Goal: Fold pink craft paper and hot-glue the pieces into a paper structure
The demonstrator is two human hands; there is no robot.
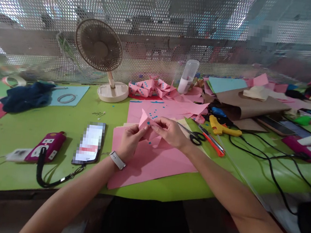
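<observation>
- The left hand (130,140) and the right hand (170,132) met over the middle of the green worktop (68,122), both pinching a small folded pink paper piece (147,125) dotted with blue.
- The left hand's fingers were closed on the piece's lower left edge; a white wristband (117,160) sat on that wrist.
- The right hand gripped the piece from its right side, thumb and fingers closed on the fold.
- Directly beneath both hands lay a large pink sheet (150,164), flat on the worktop.
- Just beyond the right hand's wrist lay black-handled scissors (195,136), with a red cutter (213,142) beside them and a yellow glue gun (221,128) a little farther off.
- To the left of the left hand lay a phone (89,147), and past it a pink power strip (46,146).
- Farther beyond the hands stood a small desk fan (101,53), a heap of folded pink pieces (150,87) and a white bottle (188,76).
</observation>
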